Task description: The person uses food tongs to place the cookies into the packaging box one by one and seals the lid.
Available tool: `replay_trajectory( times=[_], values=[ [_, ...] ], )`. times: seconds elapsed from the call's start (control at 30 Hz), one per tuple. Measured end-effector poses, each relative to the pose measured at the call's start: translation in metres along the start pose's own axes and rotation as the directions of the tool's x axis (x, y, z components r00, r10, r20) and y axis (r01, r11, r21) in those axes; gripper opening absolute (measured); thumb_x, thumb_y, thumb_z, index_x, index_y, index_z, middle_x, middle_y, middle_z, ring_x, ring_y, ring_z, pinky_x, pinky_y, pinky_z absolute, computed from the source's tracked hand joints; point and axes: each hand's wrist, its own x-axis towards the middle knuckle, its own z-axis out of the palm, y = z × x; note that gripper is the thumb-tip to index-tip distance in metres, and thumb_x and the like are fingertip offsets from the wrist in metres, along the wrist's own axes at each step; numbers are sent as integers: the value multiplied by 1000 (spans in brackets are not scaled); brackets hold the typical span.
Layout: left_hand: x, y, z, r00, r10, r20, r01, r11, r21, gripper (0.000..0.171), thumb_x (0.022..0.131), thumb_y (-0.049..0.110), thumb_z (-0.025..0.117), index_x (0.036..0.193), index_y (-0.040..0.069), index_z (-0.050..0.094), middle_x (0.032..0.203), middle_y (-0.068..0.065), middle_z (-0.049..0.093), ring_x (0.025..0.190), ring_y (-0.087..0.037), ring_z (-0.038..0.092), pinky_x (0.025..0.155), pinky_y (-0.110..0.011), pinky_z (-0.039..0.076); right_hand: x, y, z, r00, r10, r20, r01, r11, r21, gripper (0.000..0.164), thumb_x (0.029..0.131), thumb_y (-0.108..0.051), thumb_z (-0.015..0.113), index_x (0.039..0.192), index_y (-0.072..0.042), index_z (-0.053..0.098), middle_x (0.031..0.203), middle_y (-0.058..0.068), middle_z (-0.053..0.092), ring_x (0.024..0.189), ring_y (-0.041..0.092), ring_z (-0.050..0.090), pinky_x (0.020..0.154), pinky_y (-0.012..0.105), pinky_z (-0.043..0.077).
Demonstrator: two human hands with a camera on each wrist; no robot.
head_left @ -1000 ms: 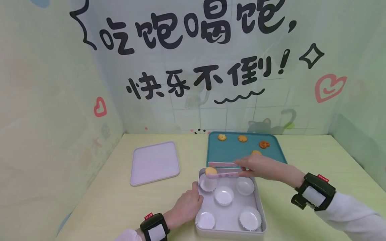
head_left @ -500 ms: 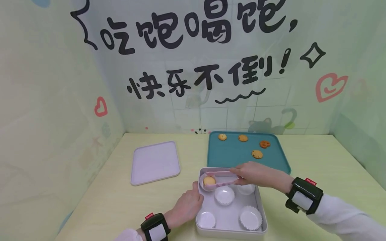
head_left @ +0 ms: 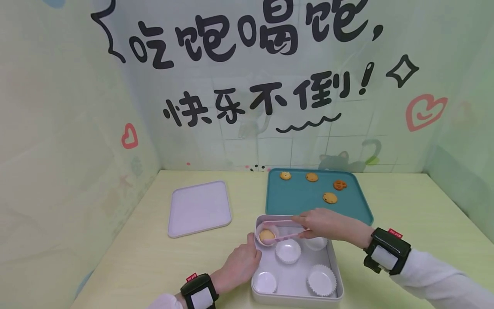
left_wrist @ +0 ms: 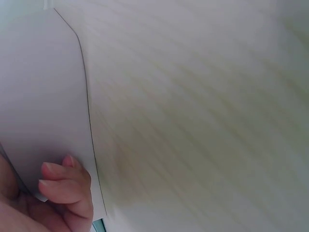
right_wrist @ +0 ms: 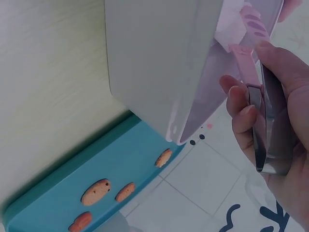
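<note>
In the head view my right hand [head_left: 323, 224] holds pink-tipped tongs [head_left: 283, 222], which show metal handles in the right wrist view. Their two arms stand apart over the back-left paper cup, on either side of a round cookie [head_left: 266, 234] that lies in it. The pale lilac box [head_left: 294, 292] contains several white paper cups, including one in the middle [head_left: 288, 251] and one at front right [head_left: 322, 280]. My left hand [head_left: 241, 262] grips the box's left wall; its fingers [left_wrist: 65, 191] lie curled against that wall in the left wrist view.
Behind the box, a teal tray [head_left: 293, 199] bears several cookies [head_left: 329, 198] and a pretzel [head_left: 340, 185]. To the left lies a flat lilac tray or lid [head_left: 199, 209]. Walls with printed lettering enclose the table's back and sides.
The tongs came down and toward me from the box's back edge, taking the cookie into the back-left cup, and their lower arm has swung wider. My left hand stayed put.
</note>
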Motion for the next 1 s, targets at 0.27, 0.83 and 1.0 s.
replay_trajectory(
  times=[0.27,0.83,1.0],
  values=[
    [0,1,-2,1000,3,9,-3,1000,2,34,90,10,42,116,-9,32,58,-3,42,49,-14,43,43,-31,35,-34,2,-27,996,22,-82,-17,998,65,32,82,-22,66,107,-3,57,74,-12,48,57,2,44,51,20,40],
    [0,1,0,1000,18,24,-18,1000,-16,33,92,10,41,117,-9,31,57,-2,41,47,-13,41,40,-28,33,-88,93,-42,964,260,-62,-254,963,90,32,83,-16,65,105,5,58,65,-10,47,53,4,41,51,25,37],
    [0,1,1,999,34,2,-34,999,-2,32,91,10,41,115,-9,32,56,-2,41,47,-14,42,41,-30,34,-97,112,-32,936,350,18,-347,919,188,24,86,-22,62,95,0,59,62,-7,47,50,8,44,49,26,39]
  ],
)
